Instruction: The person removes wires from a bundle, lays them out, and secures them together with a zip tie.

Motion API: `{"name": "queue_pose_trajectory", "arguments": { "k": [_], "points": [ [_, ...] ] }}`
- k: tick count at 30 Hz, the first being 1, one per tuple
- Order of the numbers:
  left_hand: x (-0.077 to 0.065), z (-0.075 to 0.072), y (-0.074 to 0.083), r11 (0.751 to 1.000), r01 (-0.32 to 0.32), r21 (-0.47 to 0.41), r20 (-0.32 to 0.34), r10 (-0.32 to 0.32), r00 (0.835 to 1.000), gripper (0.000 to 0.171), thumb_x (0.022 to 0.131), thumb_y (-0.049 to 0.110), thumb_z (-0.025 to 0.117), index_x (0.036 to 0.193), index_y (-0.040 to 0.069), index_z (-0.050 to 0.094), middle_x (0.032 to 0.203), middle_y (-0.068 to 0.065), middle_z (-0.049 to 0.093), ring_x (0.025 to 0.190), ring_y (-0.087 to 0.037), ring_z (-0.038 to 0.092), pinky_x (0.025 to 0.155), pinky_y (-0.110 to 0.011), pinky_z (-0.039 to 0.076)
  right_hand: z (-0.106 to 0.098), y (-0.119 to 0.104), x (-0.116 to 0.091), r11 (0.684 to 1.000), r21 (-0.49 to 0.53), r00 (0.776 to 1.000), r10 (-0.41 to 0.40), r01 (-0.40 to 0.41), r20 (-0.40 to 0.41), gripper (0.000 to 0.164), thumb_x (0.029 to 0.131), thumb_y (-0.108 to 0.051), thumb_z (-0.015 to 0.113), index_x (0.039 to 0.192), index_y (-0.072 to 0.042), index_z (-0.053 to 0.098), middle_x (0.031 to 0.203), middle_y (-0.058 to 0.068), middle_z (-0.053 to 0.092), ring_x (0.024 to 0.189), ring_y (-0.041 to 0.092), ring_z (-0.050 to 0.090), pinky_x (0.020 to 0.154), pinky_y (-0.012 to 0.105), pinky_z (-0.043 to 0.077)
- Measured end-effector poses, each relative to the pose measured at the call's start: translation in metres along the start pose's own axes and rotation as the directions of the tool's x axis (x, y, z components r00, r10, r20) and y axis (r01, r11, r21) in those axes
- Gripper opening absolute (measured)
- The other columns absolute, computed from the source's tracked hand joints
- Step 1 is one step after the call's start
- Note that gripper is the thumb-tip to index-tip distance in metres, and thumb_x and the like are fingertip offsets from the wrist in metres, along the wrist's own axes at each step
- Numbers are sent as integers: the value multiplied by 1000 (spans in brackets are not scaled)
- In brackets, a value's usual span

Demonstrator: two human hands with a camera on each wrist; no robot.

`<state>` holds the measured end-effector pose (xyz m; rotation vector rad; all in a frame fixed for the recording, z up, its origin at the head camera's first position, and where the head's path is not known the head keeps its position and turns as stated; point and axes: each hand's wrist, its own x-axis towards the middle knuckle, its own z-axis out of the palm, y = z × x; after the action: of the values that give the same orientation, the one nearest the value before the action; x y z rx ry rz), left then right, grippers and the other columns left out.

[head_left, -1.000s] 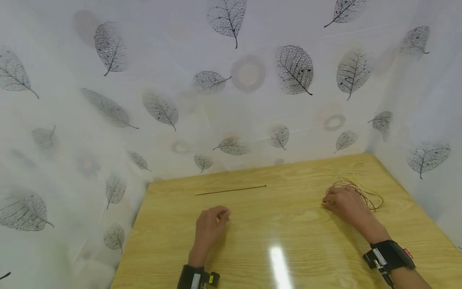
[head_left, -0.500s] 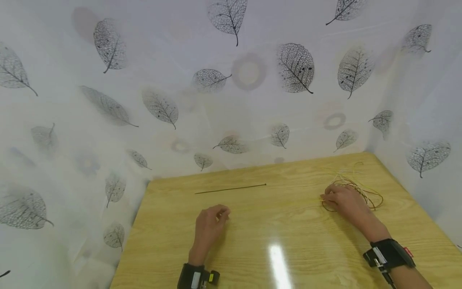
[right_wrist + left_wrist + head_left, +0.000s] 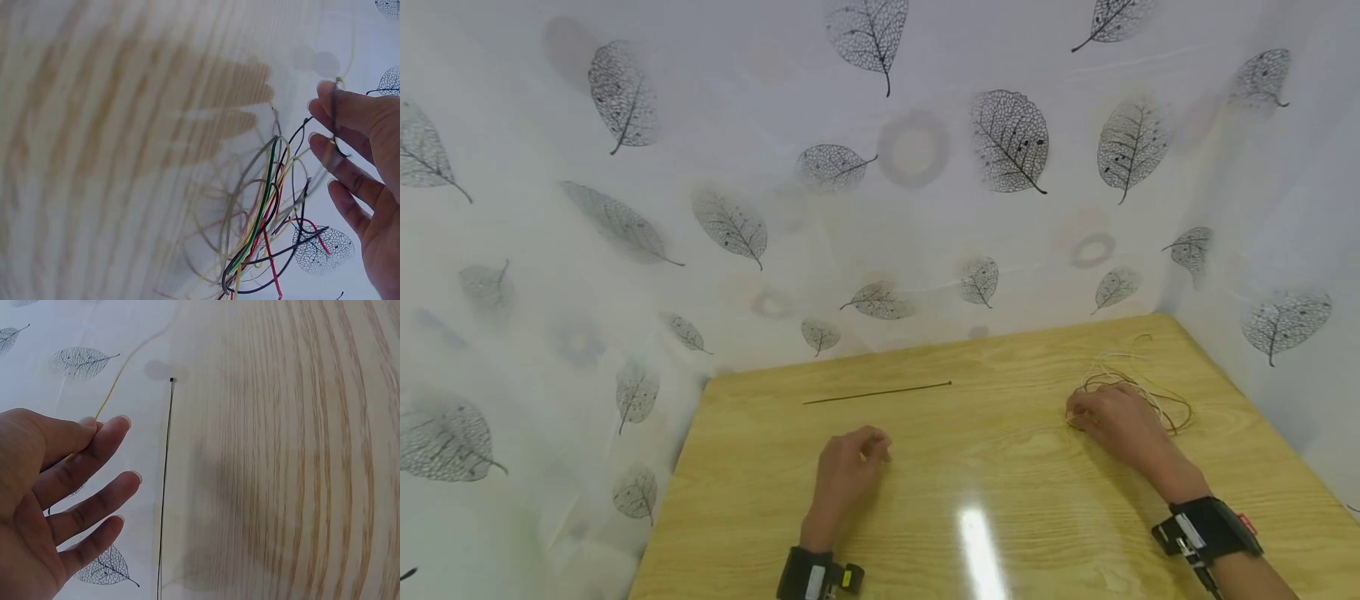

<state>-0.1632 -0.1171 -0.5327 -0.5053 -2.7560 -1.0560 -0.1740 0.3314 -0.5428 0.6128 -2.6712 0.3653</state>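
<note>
My left hand (image 3: 846, 475) is raised above the left half of the table, pinching a thin yellow cord (image 3: 111, 390) between thumb and index finger. Its other fingers are spread apart. Over at the right, my right hand (image 3: 1120, 429) pinches a thin pale-yellow cord (image 3: 350, 53) between thumb and fingertips. A short dark strand (image 3: 335, 119) hangs by those fingers; I cannot tell whether it is part of the same cord. Near that hand lies a loose bundle of cords (image 3: 269, 194) in green, red, black, white and yellow. Behind the left hand, a thin dark cord (image 3: 880, 392) lies straight, knotted at its right end.
The wood-grain table (image 3: 985, 433) reaches back to a white backdrop (image 3: 917, 242) printed with leaf shapes, which also rises at both sides. Each wrist wears a black strap, the right strap (image 3: 1210, 527) carrying a cable. A bright light reflection (image 3: 981, 550) lies at the front.
My left hand has shifted slightly to the right, still pinching. The right hand's fingers have made small movements beside the bundle. The dark cord lies where it was.
</note>
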Motion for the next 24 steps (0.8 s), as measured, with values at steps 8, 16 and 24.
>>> {"name": "queue_pose_trajectory", "arguments": {
  "k": [8,16,24],
  "points": [
    [1,3,3,1000,-5,21,-14,5,1000,6,99,23,70,100,20,75,77,15,73,53,4,50,54,-20,42,0,0,-1,1000,-15,1000,-20,20,-7,21,77,-8,87,87,-23,76,80,-13,67,76,17,53,82,51,43],
    [0,-3,4,997,73,5,-48,-73,996,10,100,24,69,102,18,76,78,13,73,59,1,55,59,-23,44,1,1,-4,1000,8,1000,-17,17,5,23,79,-7,84,86,-24,71,77,-16,60,74,14,48,86,54,42],
    [1,-1,-4,997,70,12,-79,-69,995,9,100,25,70,101,19,76,77,13,73,58,0,52,55,-22,41,3,1,-7,998,54,999,45,-44,-16,14,84,-18,83,84,-25,71,75,-16,59,73,12,50,86,51,40]
  ]
}}
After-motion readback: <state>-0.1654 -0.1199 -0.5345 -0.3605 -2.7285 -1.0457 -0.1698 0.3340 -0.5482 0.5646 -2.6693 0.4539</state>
